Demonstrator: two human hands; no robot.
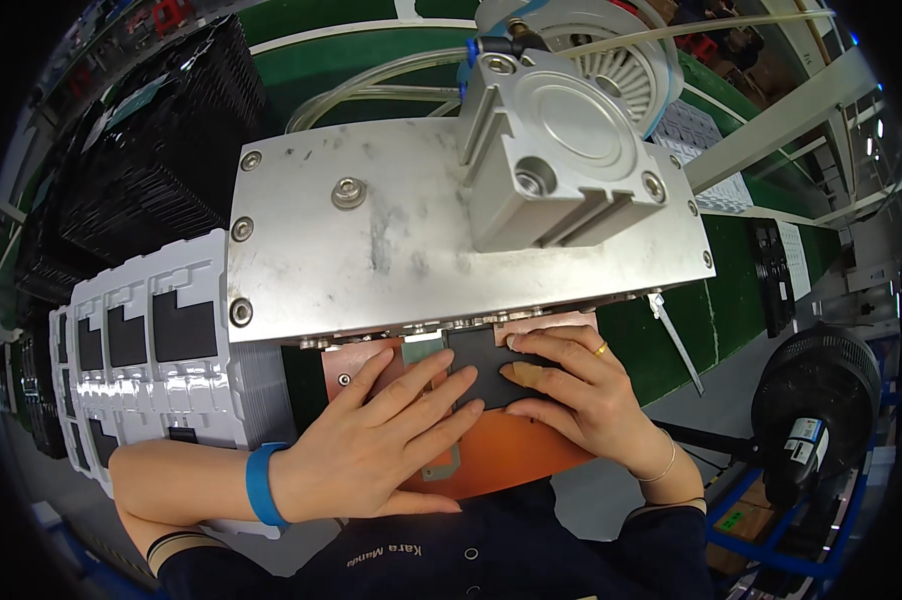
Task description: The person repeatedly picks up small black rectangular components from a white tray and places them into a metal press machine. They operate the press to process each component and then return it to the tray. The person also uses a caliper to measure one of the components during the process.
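Observation:
A dark grey rectangular piece (pixel 479 352) lies partly under the front edge of a metal press (pixel 401 250). My left hand (pixel 366 445) has its fingers spread, their tips resting at the piece's left side. My right hand (pixel 596 395), wearing a ring, is bent with fingertips and thumb on the piece's right side, gripping it. Left of the piece are a small green part (pixel 424 347) and a reddish copper-coloured block (pixel 343 362). An orange surface (pixel 516 462) extends below my hands. What lies under the press and my palms is hidden.
On top of the press stands a square air cylinder (pixel 561 140) with clear hoses (pixel 381 80). White trays (pixel 186 350) holding dark pieces are stacked at left, black crates (pixel 161 150) behind them. A black round fan-like unit (pixel 816 400) stands at right, beyond a thin metal strip (pixel 676 342).

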